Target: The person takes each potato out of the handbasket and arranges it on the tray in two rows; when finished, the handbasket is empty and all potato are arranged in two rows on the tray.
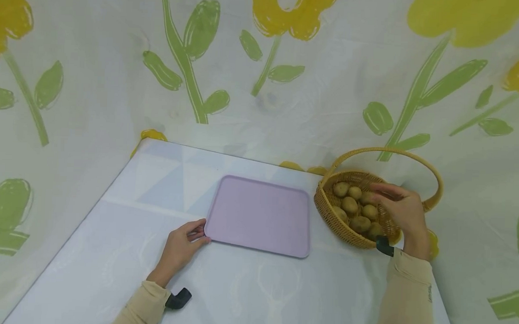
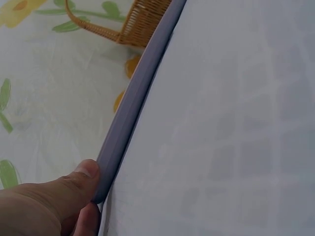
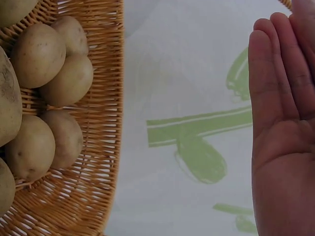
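Observation:
A flat lilac tray [image 1: 259,217] lies on the table, and my left hand [image 1: 180,249] grips its near left corner. In the left wrist view, the thumb [image 2: 86,172] presses the tray's raised rim [image 2: 130,105], with a fingertip just beneath. To the right stands an oval wicker basket [image 1: 332,221] with a tall arched handle. Several brown potatoes [image 1: 350,205] lie in it. My right hand [image 1: 407,212] hovers over the basket's right side, holding nothing. Its fingers [image 3: 285,69] are straight and close together in the right wrist view, apart from the potatoes [image 3: 38,55].
The basket handle [image 1: 436,180] arches up behind the right hand. Beneath everything is a pale table [image 1: 237,294] with faint blue patterns. A white cloth [image 1: 321,107] printed with yellow flowers and green leaves hangs around the back and sides.

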`<state>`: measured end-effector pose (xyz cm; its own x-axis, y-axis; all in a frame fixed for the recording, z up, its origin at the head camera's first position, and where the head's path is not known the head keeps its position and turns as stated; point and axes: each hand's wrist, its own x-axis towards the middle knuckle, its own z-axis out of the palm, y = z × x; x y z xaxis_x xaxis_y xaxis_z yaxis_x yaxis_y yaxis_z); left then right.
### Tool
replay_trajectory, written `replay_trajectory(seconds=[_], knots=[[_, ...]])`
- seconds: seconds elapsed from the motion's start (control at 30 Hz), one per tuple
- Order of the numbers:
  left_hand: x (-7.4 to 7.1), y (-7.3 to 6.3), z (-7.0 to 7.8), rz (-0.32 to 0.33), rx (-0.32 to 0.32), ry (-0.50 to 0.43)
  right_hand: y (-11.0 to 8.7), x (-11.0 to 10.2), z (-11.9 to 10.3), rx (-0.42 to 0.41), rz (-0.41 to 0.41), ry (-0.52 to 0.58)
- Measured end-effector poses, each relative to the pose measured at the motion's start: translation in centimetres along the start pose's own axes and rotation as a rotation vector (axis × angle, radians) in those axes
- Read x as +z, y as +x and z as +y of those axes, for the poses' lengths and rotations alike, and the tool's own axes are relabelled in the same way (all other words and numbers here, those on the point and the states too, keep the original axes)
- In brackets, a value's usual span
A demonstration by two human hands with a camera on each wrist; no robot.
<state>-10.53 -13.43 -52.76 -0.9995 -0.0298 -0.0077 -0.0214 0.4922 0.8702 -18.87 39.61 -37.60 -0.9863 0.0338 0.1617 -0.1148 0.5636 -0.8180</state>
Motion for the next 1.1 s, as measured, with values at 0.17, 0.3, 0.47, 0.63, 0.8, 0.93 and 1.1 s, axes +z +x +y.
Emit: replay_trajectory(seconds=[0.17, 0.3, 0.47, 0.63, 0.8, 0.93, 1.1], knots=[[0.0, 0.0, -0.1, 0.02, 0.013, 0.013, 0.7, 0.0, 0.5, -0.028, -0.025, 0.015], [0.0, 0.0, -0.1, 0.03, 0.012, 0.018, 1.0, 0.0, 1.0, -0.001, -0.065, 0.017], [0.1, -0.1, -0.3, 0.023, -0.014, 0.007, 1.5, 0.3, 1.6, 0.042, -0.123, 0.034], [0.3, -0.1, -0.3, 0.025, -0.008, -0.003, 1.9, 0.8, 2.2, 0.026, -0.201, 0.037], [0.3, -0.2, -0.3, 0.029, -0.01, 0.014, 2.3, 1.2, 3.1, -0.035, -0.286, 0.005], [0.3, -0.2, -0.4, 0.031, -0.006, 0.024, 2.6, 1.3, 3.4, -0.043, -0.305, -0.028], [0.4, -0.2, -0.5, 0.047, -0.003, 0.021, 2.9, 1.5, 3.6, 0.03, -0.328, -0.103]])
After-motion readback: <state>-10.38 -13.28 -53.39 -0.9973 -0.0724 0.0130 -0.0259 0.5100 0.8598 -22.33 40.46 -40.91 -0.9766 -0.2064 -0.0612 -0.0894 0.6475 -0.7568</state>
